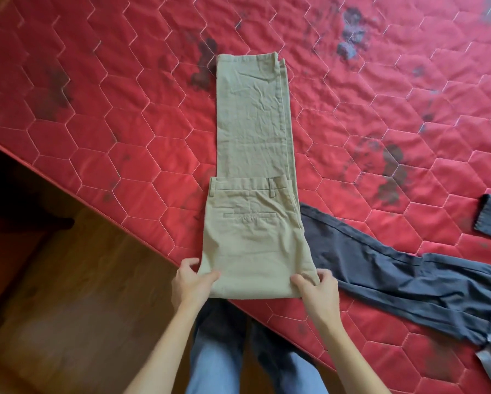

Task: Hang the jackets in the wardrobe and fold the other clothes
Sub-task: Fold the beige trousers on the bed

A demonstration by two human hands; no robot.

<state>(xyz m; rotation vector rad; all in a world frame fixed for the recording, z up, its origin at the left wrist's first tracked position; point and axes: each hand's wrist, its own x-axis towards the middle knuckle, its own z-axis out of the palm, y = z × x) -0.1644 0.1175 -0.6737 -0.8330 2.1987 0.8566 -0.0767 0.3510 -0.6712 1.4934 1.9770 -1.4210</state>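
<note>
Head view: the khaki trousers (252,132) lie in the middle of the frame on a red quilted mattress (96,109). They are laid leg on leg in a long narrow strip running from the upper centre down to the bed's near edge. The seat end is doubled back over the legs, so the waistband, belt loops and a welt pocket face up at centre.

The left hand (194,280) pinches the lower left corner of that fold, thumb on top. The right hand (318,285) pinches the lower right corner the same way. The fingers probably reach under the cloth, though the fabric hides this.

The cloth looks like a light to medium cotton twill, matt and creased, limp but with enough body to keep a fold. It should not slip. The two fold corners, or the stiffer stitched waistband, seem the best places to hold it.

The mattress has hexagon stitching and dark blotches. Dark grey trousers (394,274), smoother and thinner in look, sprawl at lower right, passing under the khaki edge. A wooden floor (68,280) fills the lower left.
</note>
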